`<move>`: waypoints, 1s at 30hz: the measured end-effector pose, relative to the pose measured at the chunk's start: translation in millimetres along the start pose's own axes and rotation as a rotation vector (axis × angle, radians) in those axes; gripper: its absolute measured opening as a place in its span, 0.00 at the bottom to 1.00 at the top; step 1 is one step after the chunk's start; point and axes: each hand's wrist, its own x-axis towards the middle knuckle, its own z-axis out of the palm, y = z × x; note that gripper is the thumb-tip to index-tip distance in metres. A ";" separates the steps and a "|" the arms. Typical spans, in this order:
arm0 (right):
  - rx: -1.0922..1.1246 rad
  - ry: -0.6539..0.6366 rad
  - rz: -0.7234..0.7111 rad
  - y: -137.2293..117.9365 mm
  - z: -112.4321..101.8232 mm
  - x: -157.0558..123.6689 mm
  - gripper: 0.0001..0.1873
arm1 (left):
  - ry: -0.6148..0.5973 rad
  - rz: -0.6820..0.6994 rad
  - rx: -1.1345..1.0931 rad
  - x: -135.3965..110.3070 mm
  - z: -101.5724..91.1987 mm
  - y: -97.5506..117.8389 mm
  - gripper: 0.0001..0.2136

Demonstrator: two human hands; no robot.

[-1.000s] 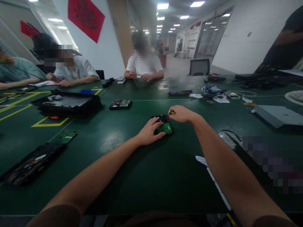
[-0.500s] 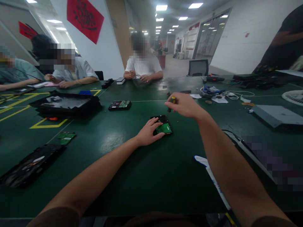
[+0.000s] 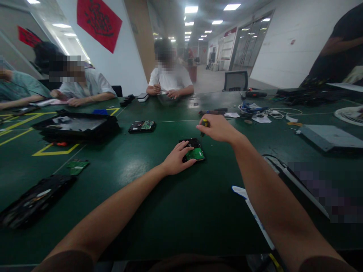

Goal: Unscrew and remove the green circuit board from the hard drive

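A hard drive lies on the green table with its green circuit board facing up. My left hand rests over its left side, fingers spread and pressing on it. Above the drive's far right corner, my right hand grips a screwdriver with a black and yellow handle, held upright. The shaft is thin and hard to see, so I cannot tell whether its tip touches the drive.
Another hard drive lies further off, beside a black tray. At left are a loose circuit board and a black casing. A grey metal box and cables lie at right. A person sits opposite.
My right hand with the screwdriver has come slightly lower toward the drive. My left hand stays on the drive. The whole view has shifted a little.
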 end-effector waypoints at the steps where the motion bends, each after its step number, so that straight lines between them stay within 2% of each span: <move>1: 0.007 -0.002 0.002 0.2 0.9 0.0 0.14 | -0.001 0.002 0.001 0.1 0.3 -0.2 0.31; 21: 0.013 -0.023 0.000 3.8 5.6 0.5 0.15 | -0.028 -0.021 -0.012 -0.5 -4.3 4.2 0.31; 30: 0.047 0.010 -0.026 1.6 6.8 -0.1 0.13 | 0.004 0.003 0.002 0.0 -0.3 1.4 0.31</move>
